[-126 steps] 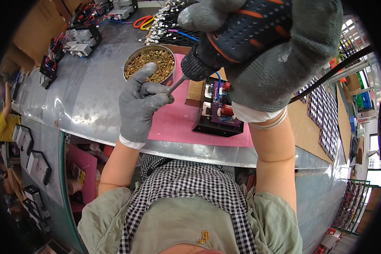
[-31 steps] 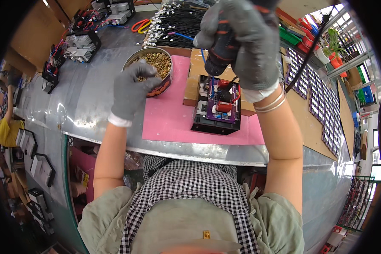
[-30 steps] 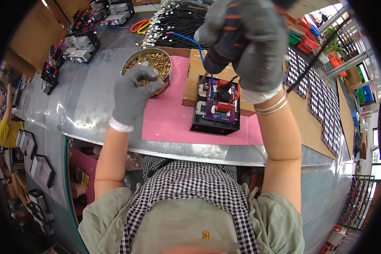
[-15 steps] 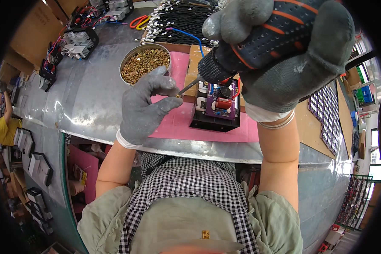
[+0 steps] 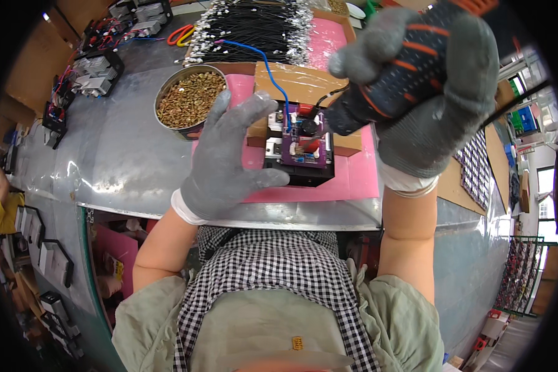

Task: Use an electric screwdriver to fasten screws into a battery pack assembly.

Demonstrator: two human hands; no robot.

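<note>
My right hand [image 5: 415, 142], gloved in grey, is wrapped round a black and orange power screwdriver [image 5: 397, 84]. Its tip points down and left over a purple circuit board [image 5: 320, 159]; the bit is blurred, so contact with a screw is hard to judge. The board sits on a black housing [image 5: 310, 176] with silver metal parts at its side. My left hand [image 5: 220, 161], also gloved, is open with fingers spread at the left of the housing, thumb close to its front corner. A blue wire [image 5: 265, 56] runs from the board toward the back.
A round tin [image 5: 189, 132] of brass-coloured screws stands left of the pink sheet [image 5: 358, 180]. Behind lie a cardboard piece [image 5: 291, 84] and many black cables [image 5: 248, 34] with white connectors. Finned metal assemblies [image 5: 99, 71] stand far left; a cardboard sheet with small parts [image 5: 474, 177] lies right.
My left fingers have opened from a pinch around a small screw at the bit's tip. The screwdriver's tip has moved down and right, over the board.
</note>
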